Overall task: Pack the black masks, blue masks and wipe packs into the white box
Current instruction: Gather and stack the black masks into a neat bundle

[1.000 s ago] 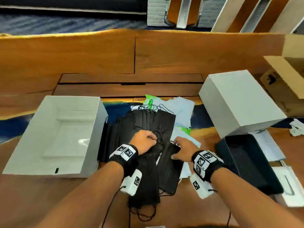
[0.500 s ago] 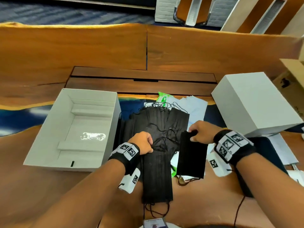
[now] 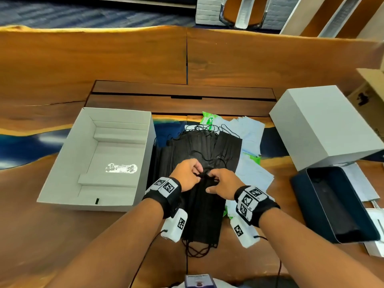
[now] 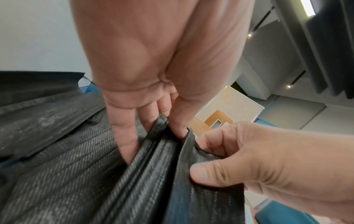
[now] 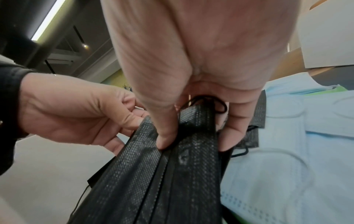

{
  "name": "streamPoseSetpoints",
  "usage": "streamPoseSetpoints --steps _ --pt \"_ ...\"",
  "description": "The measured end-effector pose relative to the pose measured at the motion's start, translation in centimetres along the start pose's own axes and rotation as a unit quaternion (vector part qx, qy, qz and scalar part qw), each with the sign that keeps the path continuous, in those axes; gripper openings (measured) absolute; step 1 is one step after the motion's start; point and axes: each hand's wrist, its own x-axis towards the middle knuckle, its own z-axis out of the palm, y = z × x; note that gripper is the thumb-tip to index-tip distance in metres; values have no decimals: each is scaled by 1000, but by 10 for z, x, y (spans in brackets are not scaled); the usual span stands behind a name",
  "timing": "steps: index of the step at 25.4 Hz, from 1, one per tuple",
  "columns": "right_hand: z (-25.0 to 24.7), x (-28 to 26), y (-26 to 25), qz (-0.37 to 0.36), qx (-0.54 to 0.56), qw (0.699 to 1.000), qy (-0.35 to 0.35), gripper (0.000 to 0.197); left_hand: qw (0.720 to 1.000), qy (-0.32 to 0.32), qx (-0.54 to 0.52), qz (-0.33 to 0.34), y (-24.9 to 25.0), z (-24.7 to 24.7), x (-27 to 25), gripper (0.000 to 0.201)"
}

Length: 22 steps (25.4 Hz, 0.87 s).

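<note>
Black pleated fabric fills the middle of the wooden table (image 3: 124, 59): a stack of black masks (image 3: 204, 215) lies lengthwise toward the person, and more black masks fan out behind it, ear loops tangled at the far edge. Both hands meet at the stack's far end. The left hand (image 3: 188, 172) pinches the edge of the stack between thumb and curled fingers (image 4: 126, 144); the right hand (image 3: 221, 183) grasps the same end from the other side, thumb on top and fingers (image 5: 231, 136) curled under.

Blue masks (image 3: 248, 134) lie spread to the right of the black ones, partly beneath them. A green and white wipe pack (image 3: 208, 120) pokes out at the far edge of the pile; it carries white lettering too small to read. A second green edge (image 3: 253, 157) shows among the blue masks.

The white box (image 3: 143, 163) stands open just left of the pile, with folded card inserts inside. Its white lid (image 3: 324, 125) rests to the right, a dark tray (image 3: 299, 188) in front of it. Both wrists wear black bands (image 3: 172, 196) with square black-and-white coded markers.
</note>
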Motion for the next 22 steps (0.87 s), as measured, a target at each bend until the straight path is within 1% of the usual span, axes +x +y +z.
streamPoseSetpoints --steps 2,3,4,5,6,7,8,9,10,11,12,13,14,15,16,17,18,19,20,21,22 --pt "1 1 5 -4 -5 1000 30 24 998 13 -66 -3 -1 4 -3 19" --pt "-2 2 8 -13 -1 999 45 21 995 22 -97 -24 -2 5 -4 19" --pt "-6 3 9 -29 8 998 54 18 990 22 -133 -48 -3 4 -5 30" --pt "-10 3 9 -50 27 997 59 15 983 6 -170 -69 -6 4 -6 45" --pt "-13 3 8 -65 57 994 62 15 977 -24 -195 -81 -8 4 -6 56" --pt "-16 2 5 -70 101 990 73 16 973 -56 -209 -77 -10 5 -7 56" --pt "-16 2 2 -62 153 982 96 18 970 -78 -222 -66 -10 6 -9 47" --pt "-15 1 0 -40 211 969 125 27 965 -82 -242 -60 -10 8 -10 37" --pt "-14 0 -2 -11 274 949 152 39 956 -66 -279 -65 -9 9 -10 33" --pt "-10 0 -2 25 337 925 172 50 938 -41 -335 -78 -8 9 -8 32" --pt "-5 -3 -4 58 392 901 175 55 913 -23 -397 -92 -6 8 -8 32" --pt "3 -6 -5 85 433 883 160 54 889 -12 -447 -103 -5 8 -6 30" --pt "12 -8 -7 101 461 872 129 48 876 -12 -470 -110 -3 8 -6 29" --pt "21 -9 -8 103 481 866 93 39 877 -8 -466 -117 -4 10 -5 29" --pt "28 -9 -9 96 489 864 71 31 892 -3 -435 -119 -4 11 -5 33" --pt "31 -7 -8 91 491 864 65 26 909 9 -398 -119 -6 14 -3 39" --pt "31 -6 -7 92 492 862 76 23 924 17 -363 -120 -6 15 -3 50" --pt "30 -4 -7 99 502 854 94 22 935 26 -330 -124 -9 17 -3 69" --pt "28 -3 -7 111 522 839 110 23 940 28 -312 -137 -10 19 -2 90" --pt "27 -1 -8 118 549 820 113 25 941 17 -305 -146 -11 21 -1 103" --pt "28 -1 -11 122 568 807 106 28 943 12 -297 -148 -8 23 -2 101"
